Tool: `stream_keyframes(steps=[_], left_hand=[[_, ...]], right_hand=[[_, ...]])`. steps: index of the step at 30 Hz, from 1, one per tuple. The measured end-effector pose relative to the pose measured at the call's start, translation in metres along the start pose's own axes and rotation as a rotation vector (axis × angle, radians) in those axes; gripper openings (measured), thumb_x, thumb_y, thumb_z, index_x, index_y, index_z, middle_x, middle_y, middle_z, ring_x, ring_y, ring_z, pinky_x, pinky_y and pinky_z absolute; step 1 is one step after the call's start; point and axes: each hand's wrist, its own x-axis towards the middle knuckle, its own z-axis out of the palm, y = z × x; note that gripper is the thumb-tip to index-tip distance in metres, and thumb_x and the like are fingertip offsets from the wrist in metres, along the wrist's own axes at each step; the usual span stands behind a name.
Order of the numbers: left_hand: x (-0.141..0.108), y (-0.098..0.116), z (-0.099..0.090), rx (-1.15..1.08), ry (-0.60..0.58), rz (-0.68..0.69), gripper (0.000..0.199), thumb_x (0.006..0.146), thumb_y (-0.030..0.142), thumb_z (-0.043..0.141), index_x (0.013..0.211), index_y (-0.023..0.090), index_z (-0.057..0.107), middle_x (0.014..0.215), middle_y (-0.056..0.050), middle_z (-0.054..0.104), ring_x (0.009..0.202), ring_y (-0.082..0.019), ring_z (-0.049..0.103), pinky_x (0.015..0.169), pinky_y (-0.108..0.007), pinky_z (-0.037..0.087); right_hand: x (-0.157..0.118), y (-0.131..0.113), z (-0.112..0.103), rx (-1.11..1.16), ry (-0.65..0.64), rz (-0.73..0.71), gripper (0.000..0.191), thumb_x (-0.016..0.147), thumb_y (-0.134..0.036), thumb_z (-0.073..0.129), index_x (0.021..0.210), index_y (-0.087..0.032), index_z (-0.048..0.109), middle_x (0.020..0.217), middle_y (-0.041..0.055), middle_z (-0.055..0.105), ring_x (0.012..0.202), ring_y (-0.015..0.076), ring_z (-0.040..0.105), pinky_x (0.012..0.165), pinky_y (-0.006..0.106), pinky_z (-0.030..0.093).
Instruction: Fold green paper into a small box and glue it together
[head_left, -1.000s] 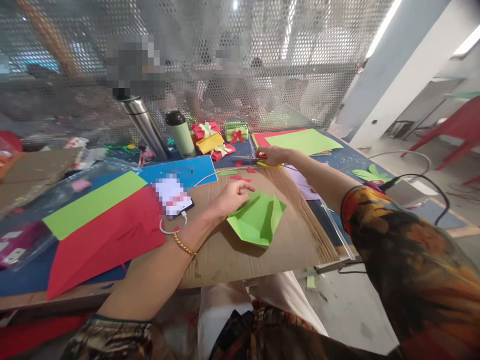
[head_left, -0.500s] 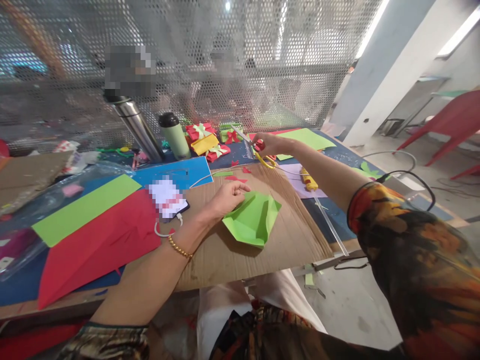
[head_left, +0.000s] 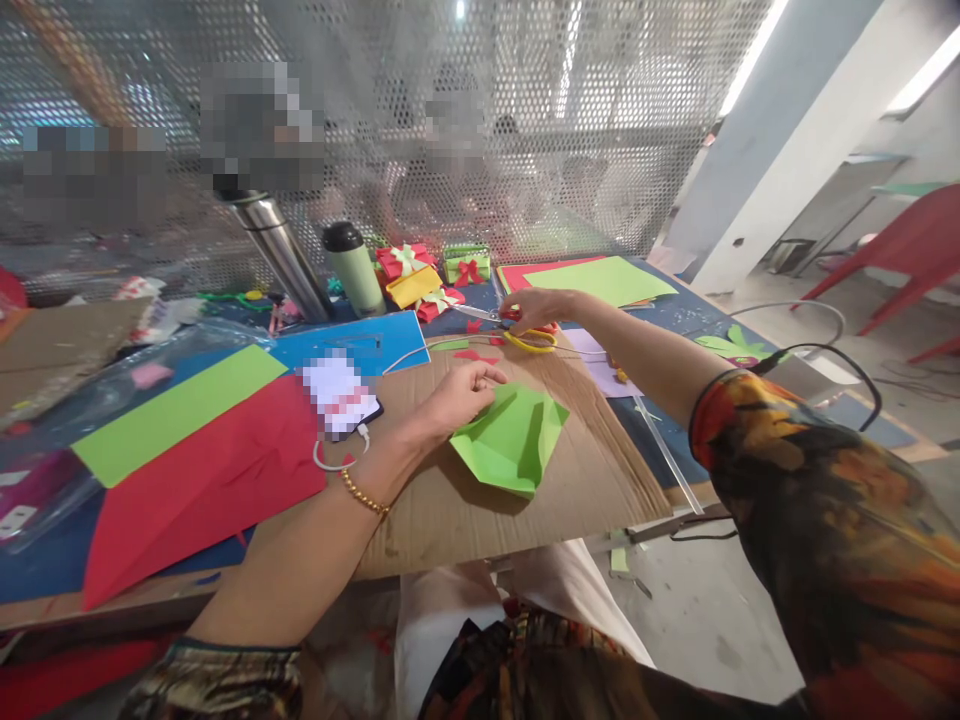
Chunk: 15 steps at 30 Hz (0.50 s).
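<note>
My left hand (head_left: pixel 466 392) has its fingers closed on the upper left edge of a folded green paper (head_left: pixel 510 450), which rests on a brown cardboard sheet (head_left: pixel 600 450). Farther back, my right hand (head_left: pixel 536 308) grips scissors (head_left: pixel 531 340) with red and yellow handles, low over the table, their blades pointing left. Small red paper scraps (head_left: pixel 477 356) lie between the scissors and the cardboard. A yellow glue gun (head_left: pixel 621 375) is partly hidden beneath my right forearm, on a lilac sheet (head_left: pixel 592 350).
A phone (head_left: pixel 341 398) with a cable lies left of the cardboard, beside red paper (head_left: pixel 202 480) and a blue sheet (head_left: pixel 345 342). Behind stand a steel flask (head_left: pixel 281 255), a green bottle (head_left: pixel 354 270) and small decorated paper pieces (head_left: pixel 412 285). A clear stick (head_left: pixel 667 455) lies right.
The scissors have come down from a raised, tilted position to nearly flat, with my right hand slightly lower. My left hand stays at the green paper. The view has shifted slightly.
</note>
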Motion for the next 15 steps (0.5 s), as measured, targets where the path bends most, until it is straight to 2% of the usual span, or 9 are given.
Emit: stream_keyframes(steps=[5, 10, 15], left_hand=[[0.0, -0.001, 0.001, -0.017, -0.02, -0.002, 0.034, 0.074, -0.008, 0.053, 0.097, 0.013, 0.067, 0.053, 0.011, 0.045, 0.046, -0.007, 0.043, 0.048, -0.02, 0.028], [0.001, -0.002, 0.0, 0.001, -0.022, 0.016, 0.034, 0.074, -0.008, 0.053, 0.097, 0.012, 0.067, 0.052, 0.011, 0.043, 0.046, -0.007, 0.04, 0.048, -0.02, 0.028], [0.002, -0.002, 0.0, -0.009, -0.032, 0.028, 0.034, 0.072, -0.007, 0.053, 0.096, 0.012, 0.068, 0.052, 0.011, 0.043, 0.046, -0.007, 0.04, 0.048, -0.02, 0.028]], right_hand=[[-0.003, -0.003, 0.0, -0.008, -0.026, -0.032, 0.049, 0.082, -0.032, 0.072, 0.13, -0.022, 0.074, 0.119, 0.008, 0.077, 0.096, 0.0241, 0.071, 0.08, 0.03, 0.051], [-0.008, 0.004, 0.006, -0.022, 0.019, -0.076, 0.041, 0.086, -0.028, 0.069, 0.126, -0.023, 0.076, 0.127, 0.0093, 0.075, 0.112, 0.0251, 0.069, 0.092, 0.031, 0.05], [-0.015, 0.02, 0.005, -0.025, 0.061, -0.082, 0.034, 0.084, -0.022, 0.067, 0.115, -0.024, 0.079, 0.117, 0.0057, 0.079, 0.103, 0.022, 0.07, 0.088, 0.029, 0.05]])
